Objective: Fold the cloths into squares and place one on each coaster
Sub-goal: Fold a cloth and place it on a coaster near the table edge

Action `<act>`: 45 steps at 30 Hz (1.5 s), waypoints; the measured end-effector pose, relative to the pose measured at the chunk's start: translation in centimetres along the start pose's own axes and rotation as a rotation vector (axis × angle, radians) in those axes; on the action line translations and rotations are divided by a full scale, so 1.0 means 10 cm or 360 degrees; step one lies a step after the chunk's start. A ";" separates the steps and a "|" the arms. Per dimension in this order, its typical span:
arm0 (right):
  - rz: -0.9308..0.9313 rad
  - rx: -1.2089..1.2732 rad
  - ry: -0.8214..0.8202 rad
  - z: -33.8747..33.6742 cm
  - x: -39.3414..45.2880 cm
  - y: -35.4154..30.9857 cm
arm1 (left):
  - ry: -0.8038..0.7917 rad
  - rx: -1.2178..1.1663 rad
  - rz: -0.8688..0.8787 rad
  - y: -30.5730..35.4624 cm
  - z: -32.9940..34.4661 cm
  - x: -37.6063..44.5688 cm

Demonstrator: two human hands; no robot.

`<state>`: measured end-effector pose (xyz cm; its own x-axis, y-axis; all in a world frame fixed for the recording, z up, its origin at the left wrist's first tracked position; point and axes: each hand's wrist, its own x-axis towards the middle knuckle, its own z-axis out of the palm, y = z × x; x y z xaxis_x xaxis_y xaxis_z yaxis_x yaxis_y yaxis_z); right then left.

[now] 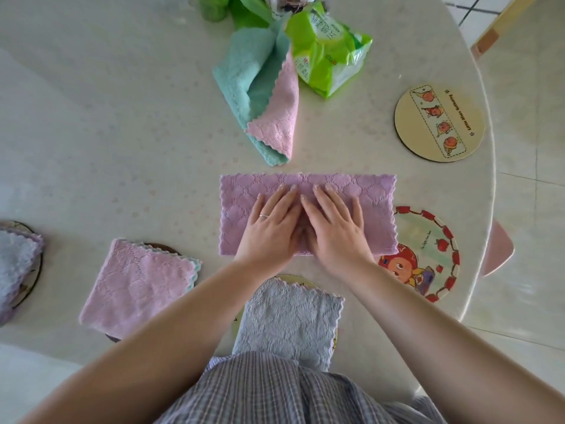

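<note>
Head view: purple cloth (336,191) half-folded on desk (122,117); left hand (272,228) and right hand (333,228) flat, fingers spread, pressing it. Around it: three coasters covered; apple coaster (428,255), beige coaster (439,123), teal-pink cloth (263,96) remain.

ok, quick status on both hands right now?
Left hand: open, fingers straight, pressing flat on the purple textured cloth folded into a rectangle.
Right hand: open, fingers straight, pressing flat on the same cloth.
</note>
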<state>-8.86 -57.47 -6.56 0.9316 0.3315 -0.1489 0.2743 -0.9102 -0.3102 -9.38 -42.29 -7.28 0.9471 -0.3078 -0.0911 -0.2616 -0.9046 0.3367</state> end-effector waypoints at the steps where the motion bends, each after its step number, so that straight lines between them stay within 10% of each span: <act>1: 0.0012 -0.0058 -0.0011 0.04 -0.02 0.05 | -0.0003 0.0060 0.0012 -0.04 0.01 -0.01; 17: 0.0246 -0.0315 -0.0088 -0.21 -0.31 0.78 | -0.0124 0.0328 -0.0230 -0.65 -0.23 -0.18; 25: 0.0040 -0.0034 0.0089 -0.42 0.29 0.44 | -0.0025 -0.0154 0.0516 -0.05 -0.29 -0.23; 45: 0.0070 -0.0202 -0.0319 -0.51 0.94 0.07 | 0.0068 -0.0286 0.0335 0.08 -0.10 -0.23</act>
<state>1.33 -56.21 -3.37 0.8808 0.3218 -0.3473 0.2738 -0.9446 -0.1808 -11.56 -41.98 -5.89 0.8834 -0.4671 0.0367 -0.4197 -0.7540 0.5052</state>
